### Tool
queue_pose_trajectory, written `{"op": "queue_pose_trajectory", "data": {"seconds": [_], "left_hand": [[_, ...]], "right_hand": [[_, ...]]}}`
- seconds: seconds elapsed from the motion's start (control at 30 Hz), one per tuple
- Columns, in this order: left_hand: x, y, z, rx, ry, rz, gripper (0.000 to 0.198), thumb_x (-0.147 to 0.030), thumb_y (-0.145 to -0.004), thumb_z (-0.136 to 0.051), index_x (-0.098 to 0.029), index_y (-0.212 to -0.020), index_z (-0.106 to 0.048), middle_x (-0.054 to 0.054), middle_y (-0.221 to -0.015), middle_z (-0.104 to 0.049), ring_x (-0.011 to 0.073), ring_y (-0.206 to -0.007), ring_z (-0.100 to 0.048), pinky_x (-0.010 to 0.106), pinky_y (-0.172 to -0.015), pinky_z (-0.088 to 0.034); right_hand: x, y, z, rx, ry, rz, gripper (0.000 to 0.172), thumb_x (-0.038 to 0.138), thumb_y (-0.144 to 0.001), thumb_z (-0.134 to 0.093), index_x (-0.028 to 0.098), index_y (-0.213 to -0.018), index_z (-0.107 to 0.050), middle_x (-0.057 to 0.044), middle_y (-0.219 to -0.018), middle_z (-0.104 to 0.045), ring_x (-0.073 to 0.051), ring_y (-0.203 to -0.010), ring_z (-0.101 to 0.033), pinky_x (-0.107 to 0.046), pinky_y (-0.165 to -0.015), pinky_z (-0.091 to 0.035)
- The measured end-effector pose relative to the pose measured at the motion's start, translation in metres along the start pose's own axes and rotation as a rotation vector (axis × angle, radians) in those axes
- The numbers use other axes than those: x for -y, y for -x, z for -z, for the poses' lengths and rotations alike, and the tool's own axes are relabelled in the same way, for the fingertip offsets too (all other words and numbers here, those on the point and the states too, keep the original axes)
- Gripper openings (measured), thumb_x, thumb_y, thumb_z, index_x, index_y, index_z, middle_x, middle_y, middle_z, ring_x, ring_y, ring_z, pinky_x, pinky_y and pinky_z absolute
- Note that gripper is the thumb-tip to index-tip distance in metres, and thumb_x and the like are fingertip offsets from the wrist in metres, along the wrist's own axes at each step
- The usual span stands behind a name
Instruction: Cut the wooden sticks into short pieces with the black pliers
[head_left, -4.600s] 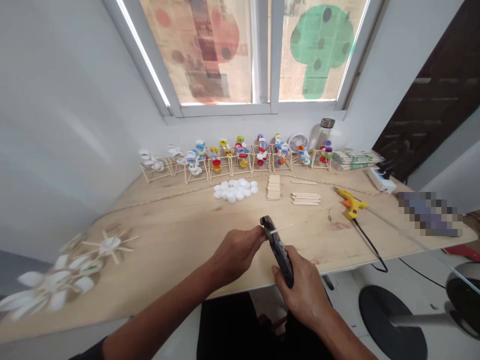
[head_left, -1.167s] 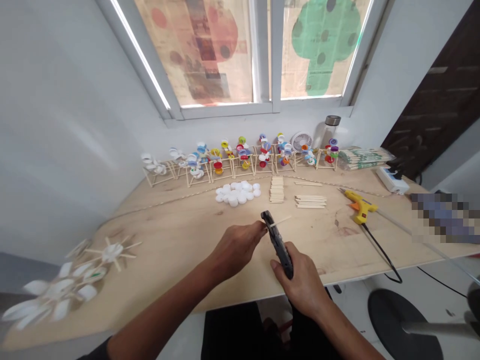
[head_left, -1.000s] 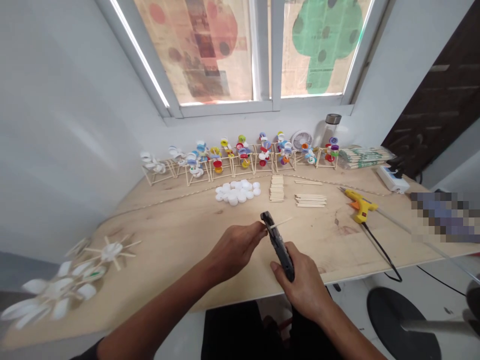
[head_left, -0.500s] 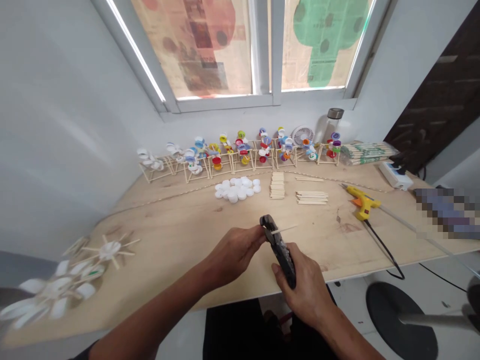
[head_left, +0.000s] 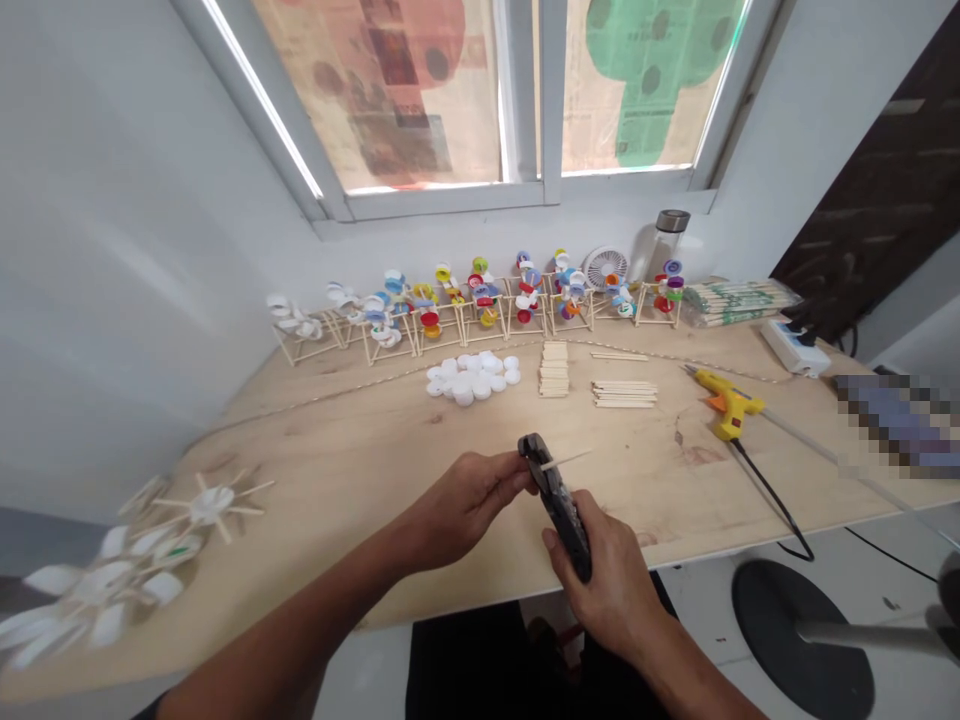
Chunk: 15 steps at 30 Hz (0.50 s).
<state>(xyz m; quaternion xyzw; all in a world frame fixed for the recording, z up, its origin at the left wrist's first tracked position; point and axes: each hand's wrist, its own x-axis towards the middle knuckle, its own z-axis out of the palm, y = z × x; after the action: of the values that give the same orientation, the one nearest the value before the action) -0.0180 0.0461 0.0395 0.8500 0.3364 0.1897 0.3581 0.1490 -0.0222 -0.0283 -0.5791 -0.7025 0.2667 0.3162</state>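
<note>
My right hand is wrapped round a dark hand cutter, which looks like pruning shears, jaws pointing up and away. A thin pale wooden stick passes through the jaws and sticks out to the right. On the other side of the jaws, my left hand pinches the stick's near end, which is hidden behind the fingers. Beyond the hands lie white bottle caps, a column of short sticks and a bundle of longer sticks.
A yellow glue gun lies at right, its black cable running off the table edge. Several stick frames with coloured caps stand along the wall beside a small fan and a bottle. A spoked stick wheel lies left.
Both hands, the cutter and the stick hold nearly the same pose. The camera view has shifted slightly.
</note>
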Motion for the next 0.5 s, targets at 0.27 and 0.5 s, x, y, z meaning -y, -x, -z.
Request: {"op": "queue_pose_trajectory", "data": {"seconds": [0.27,0.5], "left_hand": [[0.016,-0.007,0.001,-0.018,-0.064,0.017,0.023,-0.024,-0.089,-0.031,-0.016,-0.082,-0.051,-0.002,-0.067,-0.055,0.0084,-0.058,-0.051,0.018,-0.057,-0.037],[0.041,-0.019,-0.016,-0.216,-0.425,0.006,0.024,-0.026,-0.09,-0.031,-0.014,-0.085,-0.051,-0.001,-0.059,-0.054,0.0105,-0.052,-0.052,0.02,-0.051,-0.035]], "right_hand": [[-0.006,-0.013,-0.004,0.025,0.024,-0.032,0.01,0.029,-0.081,-0.044,0.02,-0.08,-0.046,0.001,-0.06,-0.055,-0.015,-0.053,-0.051,-0.023,-0.05,-0.032],[-0.01,-0.029,-0.006,0.031,0.039,-0.158,0.013,0.031,-0.078,-0.047,0.021,-0.071,-0.043,0.001,-0.057,-0.053,-0.014,-0.051,-0.05,-0.022,-0.048,-0.03]]}}
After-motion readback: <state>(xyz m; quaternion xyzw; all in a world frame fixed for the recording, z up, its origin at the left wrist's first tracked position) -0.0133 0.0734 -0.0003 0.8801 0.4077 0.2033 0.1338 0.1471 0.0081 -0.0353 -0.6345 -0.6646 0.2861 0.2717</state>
